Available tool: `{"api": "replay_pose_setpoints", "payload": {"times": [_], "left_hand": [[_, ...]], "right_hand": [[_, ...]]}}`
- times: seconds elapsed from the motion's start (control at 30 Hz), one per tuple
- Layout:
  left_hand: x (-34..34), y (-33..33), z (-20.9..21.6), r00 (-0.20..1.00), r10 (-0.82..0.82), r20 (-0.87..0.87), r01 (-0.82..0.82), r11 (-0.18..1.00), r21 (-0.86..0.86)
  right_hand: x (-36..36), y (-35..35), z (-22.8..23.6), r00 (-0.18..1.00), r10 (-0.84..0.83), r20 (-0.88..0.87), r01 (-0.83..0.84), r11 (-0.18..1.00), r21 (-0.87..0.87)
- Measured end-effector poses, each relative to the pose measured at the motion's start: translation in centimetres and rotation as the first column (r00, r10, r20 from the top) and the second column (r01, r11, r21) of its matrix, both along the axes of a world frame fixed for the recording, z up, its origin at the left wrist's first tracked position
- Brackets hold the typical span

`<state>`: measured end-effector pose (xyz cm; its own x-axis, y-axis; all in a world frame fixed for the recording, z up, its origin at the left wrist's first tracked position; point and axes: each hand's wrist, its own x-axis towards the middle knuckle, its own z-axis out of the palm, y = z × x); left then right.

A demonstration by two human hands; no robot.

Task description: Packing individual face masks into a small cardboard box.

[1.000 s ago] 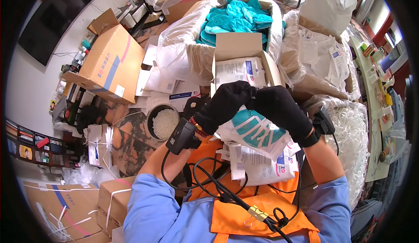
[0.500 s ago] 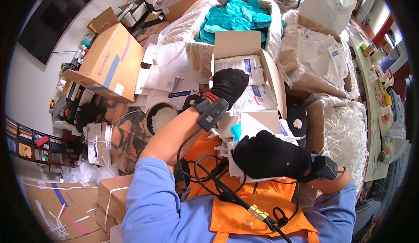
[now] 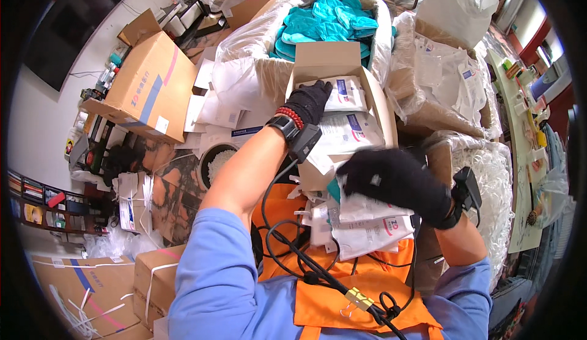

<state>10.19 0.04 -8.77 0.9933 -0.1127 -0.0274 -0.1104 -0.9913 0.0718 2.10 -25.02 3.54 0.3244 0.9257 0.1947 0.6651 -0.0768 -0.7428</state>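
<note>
My left hand (image 3: 309, 102), in a black glove, lies over the white packets in an open carton (image 3: 388, 117). Its fingers stretch out onto the upper packet (image 3: 348, 94), which has a blue label; a second packet (image 3: 351, 132) lies nearer me. My right hand (image 3: 391, 181), also black-gloved and slightly blurred, is above a loose pile of white packets (image 3: 373, 233) at my lap. Its fingers are hidden, so any grip is unclear. A scrap of teal material (image 3: 333, 190) shows beside its fingertips.
Beyond the carton stands a plastic-lined box of teal folded pieces (image 3: 333, 25). Lined boxes at right hold clear packaging (image 3: 446, 71) and white strips (image 3: 483, 193). A brown carton (image 3: 147, 83) and a round bin (image 3: 214, 163) stand left. Black cables (image 3: 306, 260) hang across my orange apron.
My left hand has moved slightly left and nearer the carton's side, its fingers stretching out. My right hand has moved up and right, uncovering more of the packets at my lap.
</note>
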Motion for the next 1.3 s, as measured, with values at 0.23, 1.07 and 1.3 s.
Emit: {"api": "replay_pose_setpoints", "payload": {"times": [0.23, 1.07, 1.3], "left_hand": [[-2.9, 0.4, 8.6, 0.926, -0.059, 0.374, 0.15, 0.964, -0.219], [-8.1, 0.4, 9.2, 0.882, 0.274, 0.385, 0.238, 0.446, -0.863], [-8.6, -1.0, 11.2, 0.935, 0.178, 0.308, 0.142, 0.608, -0.781]], "right_hand": [[7.2, 1.2, -0.1, 0.626, -0.576, 0.526, 0.448, 0.818, 0.362], [7.5, 5.8, 2.7, 0.9, -0.381, 0.213, 0.374, 0.924, 0.075], [8.1, 5.6, 1.5, 0.972, -0.214, 0.095, 0.2, 0.97, 0.137]]}}
